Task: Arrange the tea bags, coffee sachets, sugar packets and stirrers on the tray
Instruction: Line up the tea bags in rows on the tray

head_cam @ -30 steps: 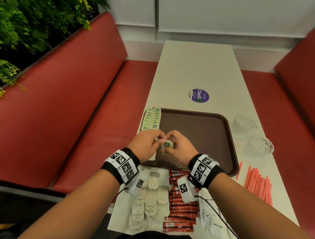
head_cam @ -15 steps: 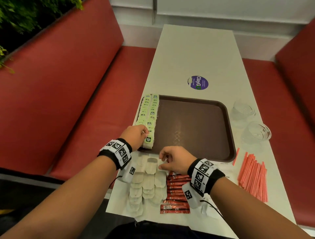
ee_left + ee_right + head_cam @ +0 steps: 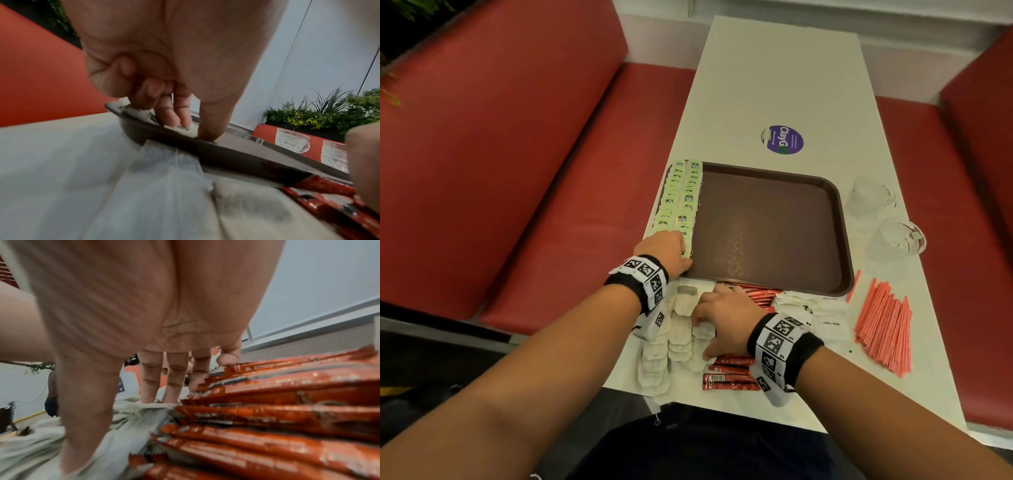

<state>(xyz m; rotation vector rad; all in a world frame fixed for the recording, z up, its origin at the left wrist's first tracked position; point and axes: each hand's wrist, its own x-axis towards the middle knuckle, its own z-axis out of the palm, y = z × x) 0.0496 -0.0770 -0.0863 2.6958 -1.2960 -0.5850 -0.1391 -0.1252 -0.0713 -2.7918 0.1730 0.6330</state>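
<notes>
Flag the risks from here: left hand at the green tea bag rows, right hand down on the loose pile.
1. The left hand presses the nearest bag of the green tea bag rows at the tray edge; a nudge could skew the overlapped rows.
2. The right hand reaches into white tea bags beside red coffee sachets; strings may tangle and drag extra bags.
3. The sachets are heaped near the table edge and could slide off.

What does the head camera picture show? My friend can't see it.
The left hand presses green tea bags lined along the brown tray's left edge, while the right hand rests on loose white tea bags. Red sachets and stirrers wait nearby.
</notes>
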